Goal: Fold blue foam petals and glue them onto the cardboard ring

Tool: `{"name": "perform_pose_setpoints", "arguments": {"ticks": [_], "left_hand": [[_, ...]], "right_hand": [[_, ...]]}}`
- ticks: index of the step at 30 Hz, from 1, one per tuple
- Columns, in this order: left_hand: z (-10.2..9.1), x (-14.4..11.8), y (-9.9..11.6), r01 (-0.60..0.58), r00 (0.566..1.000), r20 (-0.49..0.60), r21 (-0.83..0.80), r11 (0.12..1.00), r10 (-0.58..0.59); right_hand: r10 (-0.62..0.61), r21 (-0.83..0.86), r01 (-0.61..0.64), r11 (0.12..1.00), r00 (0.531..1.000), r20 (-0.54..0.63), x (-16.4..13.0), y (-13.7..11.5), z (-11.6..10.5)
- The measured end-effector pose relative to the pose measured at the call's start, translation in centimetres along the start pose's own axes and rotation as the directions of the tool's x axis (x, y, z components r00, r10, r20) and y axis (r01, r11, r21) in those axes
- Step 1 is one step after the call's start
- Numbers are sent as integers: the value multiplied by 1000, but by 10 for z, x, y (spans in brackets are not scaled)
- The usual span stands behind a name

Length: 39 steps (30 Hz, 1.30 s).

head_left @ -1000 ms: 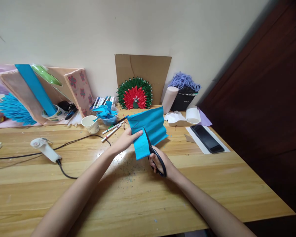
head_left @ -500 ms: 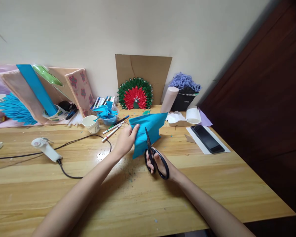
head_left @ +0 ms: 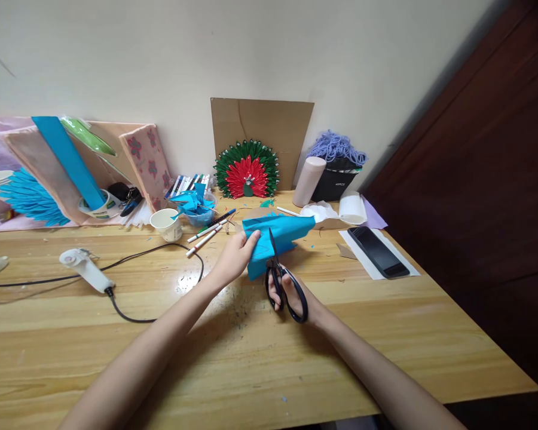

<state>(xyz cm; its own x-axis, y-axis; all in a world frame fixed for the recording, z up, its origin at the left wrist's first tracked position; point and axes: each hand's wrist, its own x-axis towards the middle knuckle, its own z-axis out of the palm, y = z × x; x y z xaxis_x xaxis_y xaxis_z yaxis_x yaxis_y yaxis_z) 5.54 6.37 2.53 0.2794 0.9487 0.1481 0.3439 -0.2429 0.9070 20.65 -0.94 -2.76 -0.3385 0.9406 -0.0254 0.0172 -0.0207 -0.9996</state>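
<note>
Pale wall [head_left: 269,48] and wood-grained table [head_left: 206,370] fill my view, with a cardboard panel [head_left: 262,122] standing at the back behind a green and red feathered ornament [head_left: 247,170]. Before that, over the middle of the table, I have the blue sheet [head_left: 288,227]: bright, even in colour, soft-looking and creased, with a few thin dark lines near its left end. It is bent over on itself, so one part hangs down at the lower left while the rest reaches out to the right and narrows there. Its long axis runs roughly left to right across my view, the narrow end pointing right. The left hand [head_left: 234,258] has its fingers closed on the left end, thumb lying on top. In the right hand [head_left: 299,294] the fingers are through the loops of the black scissors [head_left: 275,267], gripping them with the loops spread apart. Their long axis runs away from the person, tip forward and leaning a little left, across the sheet's own line. One blade shows in front of the blue; I cannot make out the other clearly.
</note>
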Motion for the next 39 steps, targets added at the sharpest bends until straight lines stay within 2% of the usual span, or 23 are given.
{"name": "perform_pose_setpoints", "arguments": {"ticks": [4, 9, 11, 15, 20, 25, 27, 32, 36, 39], "left_hand": [[3, 0, -2, 49, 998, 42, -94, 994, -45], [-3, 3, -1, 80, 994, 97, -269, 960, -55], [-7, 4, 0, 79, 996, 56, -260, 962, -66], [-8, 4, 0, 36, 998, -43, -133, 990, -42], [-1, 1, 2, -13, 1000, 20, -103, 995, 15], [1, 0, 4, 17, 1000, -2, -131, 991, -18], [2, 0, 3, 33, 999, 2, -133, 991, -33], [7, -2, 2, 58, 988, 150, -200, 978, -28], [9, -3, 3, 71, 984, 174, -248, 966, -27], [9, -3, 3, 80, 981, 192, -270, 960, -28]], "right_hand": [[-19, -93, 15, 996, 999, -48, -1, -3, -2], [-26, -129, 18, 992, 998, -58, -2, 4, -3], [-33, -150, 25, 988, 998, -49, -2, 5, -2], [-24, -117, 24, 993, 1000, 0, -2, 0, 2], [-25, -22, 25, 999, 1000, -16, -2, -3, 4], [-36, -136, 28, 990, 998, -54, -4, 2, 2], [-25, -124, 17, 992, 998, -61, -3, 1, 3], [9, 10, -8, 1000, 996, -84, -1, 2, 6], [-36, -95, 26, 995, 993, -108, -3, 6, 3], [-35, -108, 24, 994, 994, -103, -3, 7, 2]]}}
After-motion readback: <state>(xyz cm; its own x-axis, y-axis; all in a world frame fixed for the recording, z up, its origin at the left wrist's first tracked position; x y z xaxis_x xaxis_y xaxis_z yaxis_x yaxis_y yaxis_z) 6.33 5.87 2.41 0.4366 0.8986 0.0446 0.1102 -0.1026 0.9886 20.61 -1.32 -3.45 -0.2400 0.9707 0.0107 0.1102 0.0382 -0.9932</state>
